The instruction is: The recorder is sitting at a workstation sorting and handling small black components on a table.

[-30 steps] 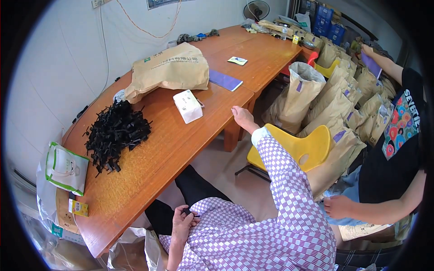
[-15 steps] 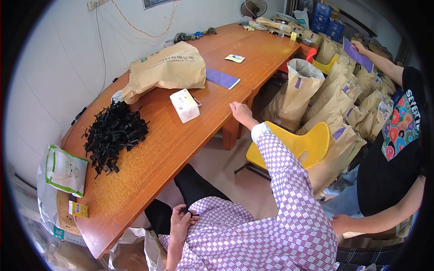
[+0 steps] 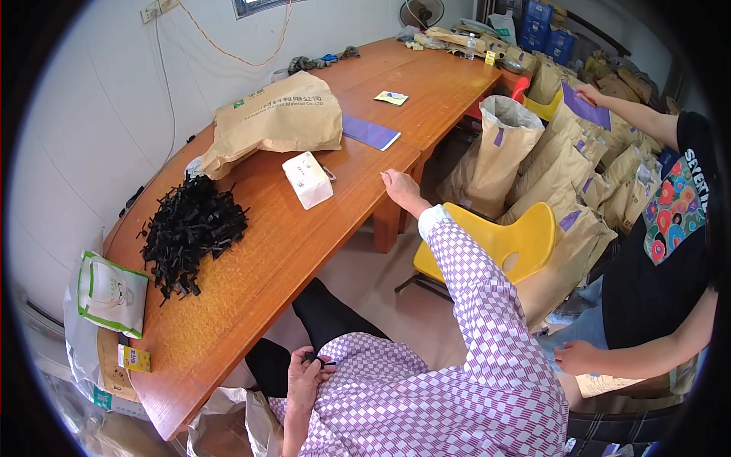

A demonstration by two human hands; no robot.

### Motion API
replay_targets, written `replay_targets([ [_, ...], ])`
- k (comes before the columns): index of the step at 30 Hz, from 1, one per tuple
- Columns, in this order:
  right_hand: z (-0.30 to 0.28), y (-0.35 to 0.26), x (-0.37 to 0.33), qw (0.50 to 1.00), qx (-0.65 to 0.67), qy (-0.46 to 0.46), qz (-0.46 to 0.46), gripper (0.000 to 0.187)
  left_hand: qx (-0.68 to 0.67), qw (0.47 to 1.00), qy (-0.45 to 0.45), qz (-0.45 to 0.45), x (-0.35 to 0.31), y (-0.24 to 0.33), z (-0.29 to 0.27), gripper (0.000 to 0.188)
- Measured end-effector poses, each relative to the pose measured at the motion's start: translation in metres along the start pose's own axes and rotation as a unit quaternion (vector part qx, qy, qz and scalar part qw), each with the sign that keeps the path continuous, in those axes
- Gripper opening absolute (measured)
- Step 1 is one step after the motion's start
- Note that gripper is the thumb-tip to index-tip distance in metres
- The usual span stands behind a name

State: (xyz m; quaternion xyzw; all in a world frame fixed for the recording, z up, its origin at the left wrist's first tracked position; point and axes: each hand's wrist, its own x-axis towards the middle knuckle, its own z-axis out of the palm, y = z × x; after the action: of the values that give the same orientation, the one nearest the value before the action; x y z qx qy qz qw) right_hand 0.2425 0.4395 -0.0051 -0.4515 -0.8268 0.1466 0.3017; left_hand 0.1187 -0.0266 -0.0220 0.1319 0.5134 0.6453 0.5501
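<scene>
My left hand rests low by my lap, its fingers closed round a small black plastic piece. My right arm is stretched out, and my right hand is at the table's front edge with fingers curled together; what they hold, if anything, is too small to make out. A heap of small black plastic pieces lies on the left part of the wooden table. Close to my right hand are a white tissue pack and a purple pad of sheets.
A big brown paper sack lies on the table behind the heap. A white-and-green bag and a small yellow box are at the left end. A yellow chair and several filled sacks stand right, beside a person holding a purple sheet.
The other person's purple sheet has shifted left, and that person's lower hand has moved slightly up. The view has shifted a little; my hands stay in nearly the same places.
</scene>
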Motion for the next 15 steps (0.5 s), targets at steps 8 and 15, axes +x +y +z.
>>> replay_targets([
  [8,-0.003,0.005,0.002,1.000,-0.005,0.006,0.023,0.037,-0.002,1.000,0.005,-0.004,0.003,0.004,0.004,0.031],
  [15,0.003,-0.009,-0.008,1.000,0.011,-0.029,0.002,0.034,0.003,1.000,0.018,0.006,-0.010,0.000,-0.002,0.029],
])
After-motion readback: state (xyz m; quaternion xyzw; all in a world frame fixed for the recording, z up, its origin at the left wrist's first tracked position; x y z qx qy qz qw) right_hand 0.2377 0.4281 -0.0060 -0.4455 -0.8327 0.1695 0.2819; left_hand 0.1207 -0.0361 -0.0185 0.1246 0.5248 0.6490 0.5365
